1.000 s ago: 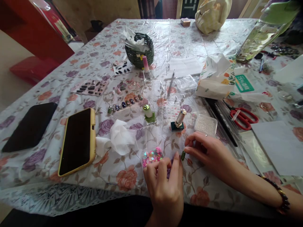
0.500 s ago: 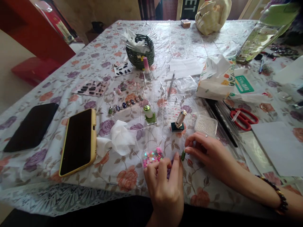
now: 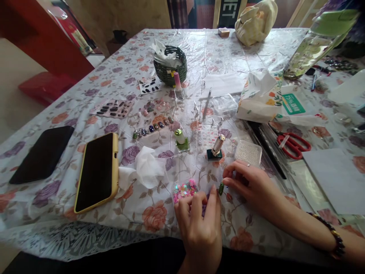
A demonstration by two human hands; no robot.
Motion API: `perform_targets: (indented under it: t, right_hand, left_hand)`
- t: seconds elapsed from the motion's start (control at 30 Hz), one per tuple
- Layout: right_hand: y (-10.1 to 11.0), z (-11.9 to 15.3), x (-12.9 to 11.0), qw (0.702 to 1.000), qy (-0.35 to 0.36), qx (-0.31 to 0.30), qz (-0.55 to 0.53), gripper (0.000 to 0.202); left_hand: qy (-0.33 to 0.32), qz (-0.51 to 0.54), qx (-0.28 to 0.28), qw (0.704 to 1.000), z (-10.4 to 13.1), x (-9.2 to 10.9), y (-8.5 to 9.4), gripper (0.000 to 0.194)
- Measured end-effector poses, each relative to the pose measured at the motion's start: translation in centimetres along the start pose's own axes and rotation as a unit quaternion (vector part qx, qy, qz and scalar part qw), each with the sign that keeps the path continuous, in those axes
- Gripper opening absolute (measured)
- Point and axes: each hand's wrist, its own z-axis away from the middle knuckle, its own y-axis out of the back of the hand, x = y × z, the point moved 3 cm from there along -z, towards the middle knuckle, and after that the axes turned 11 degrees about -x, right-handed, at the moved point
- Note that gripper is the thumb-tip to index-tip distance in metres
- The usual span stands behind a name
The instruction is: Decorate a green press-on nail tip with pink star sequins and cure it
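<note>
Green nail sitting in the gap between the two hands, low over or on the cloth; contact underneath not showing. Its long axis is running roughly away from the person, far end leaning slightly right, near end pointing back toward the person's lap. Right hand is reaching in from the right, thumb and forefinger drawing close together at the nail's far end; cannot tell whether they are pinching it or only touching. Left hand is arching, fingers bent, forefinger pointing forward just left of the nail; its grip cannot be told, the undersides being hidden. Sequin box is lying at the left hand's fingers, partly covered by them. Bead box is resting just beyond the right hand; dark bottle is standing ahead of the nail, green bottle standing farther left. Tissue is lying crumpled near the phone.
</note>
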Motion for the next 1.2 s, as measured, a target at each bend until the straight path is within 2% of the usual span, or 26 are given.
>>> perform_targets:
  t: [0.6, 0.9, 1.03, 1.13, 1.2]
  right_hand:
    - [0.1, -0.1, -0.3, 1.000, 0.002, 0.007, -0.013, 0.013]
    - [0.4, 0.3, -0.5, 0.997, 0.019, 0.036, -0.068, 0.023]
    - [2.0, 0.7, -0.3, 0.991, 0.003, 0.116, -0.059, 0.023]
    - [4.5, 0.8, 0.0, 0.982, 0.002, 0.184, 0.045, 0.020]
    - [5.9, 0.6, 0.6, 0.975, -0.008, 0.188, 0.119, 0.017]
  left_hand:
    - [0.004, -0.002, 0.007, 1.000, 0.0, 0.0, 0.0, 0.013]
    - [0.040, 0.004, 0.008, 0.999, 0.2, -0.2, -0.2, 0.008]
    - [0.048, 0.005, 0.016, 0.999, 0.2, -0.1, -0.3, 0.010]
    - [0.046, 0.003, 0.022, 0.999, 0.2, 0.0, -0.3, 0.010]
    - [0.041, -0.003, 0.023, 0.999, 0.1, 0.0, -0.3, 0.011]
